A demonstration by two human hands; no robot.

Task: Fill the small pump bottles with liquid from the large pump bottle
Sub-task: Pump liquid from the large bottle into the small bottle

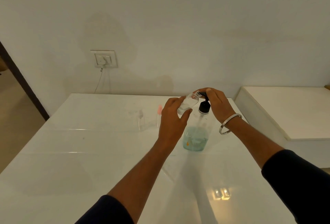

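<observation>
Head view. Large pump bottle (195, 134): upright on the white table (89, 152), clear, blue-green liquid low inside, black pump on top. Right hand (217, 105): fingers laid flat over the pump head, pressing. Left hand (172, 118): grips a small clear bottle (187, 105), tilted, mouth at the pump spout. Two more small bottles (141, 120) stand left, one pink-topped.
</observation>
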